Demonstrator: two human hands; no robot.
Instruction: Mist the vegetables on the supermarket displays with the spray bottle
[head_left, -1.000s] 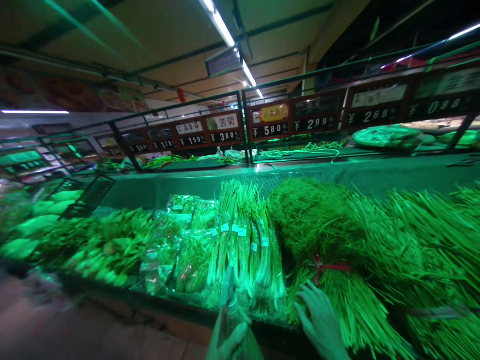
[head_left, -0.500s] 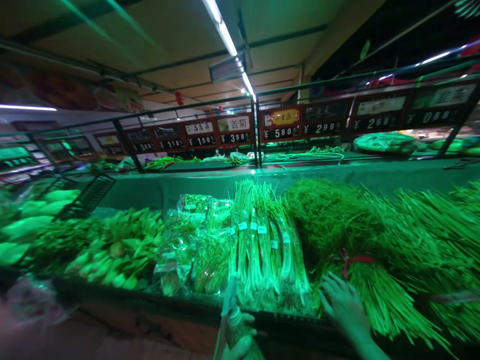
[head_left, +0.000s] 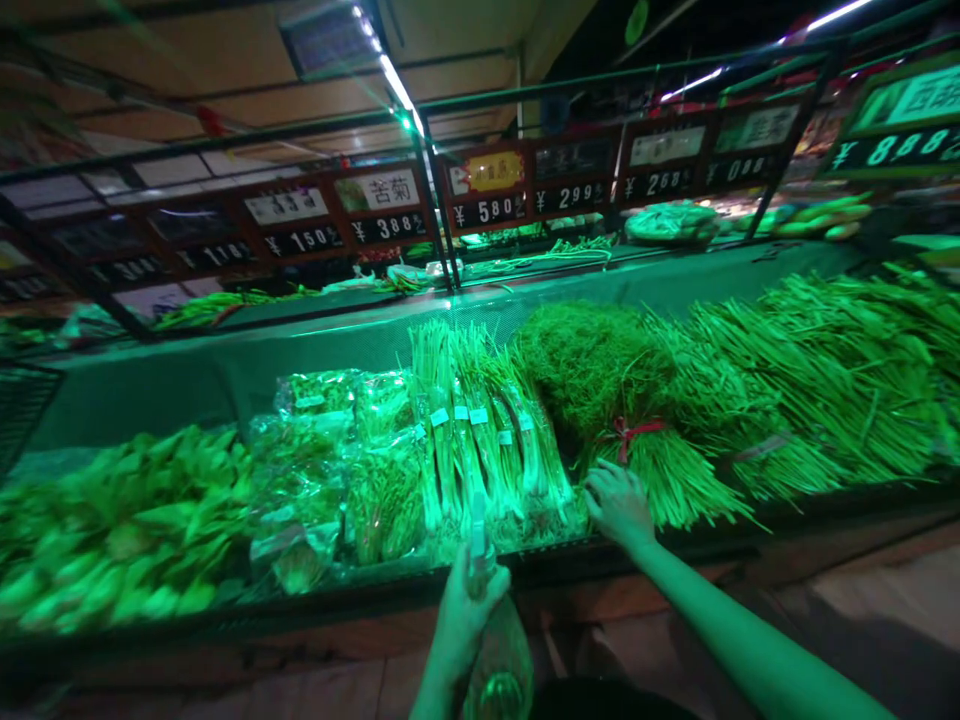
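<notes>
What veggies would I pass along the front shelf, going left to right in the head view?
Leafy greens, greens in clear bags, long labelled stalks, feathery greens, then long grassy greens.

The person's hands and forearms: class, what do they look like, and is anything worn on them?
The left hand and right hand are ungloved. No sleeve, watch or bracelet shows on either visible forearm; blur leaves rings uncertain.
</notes>
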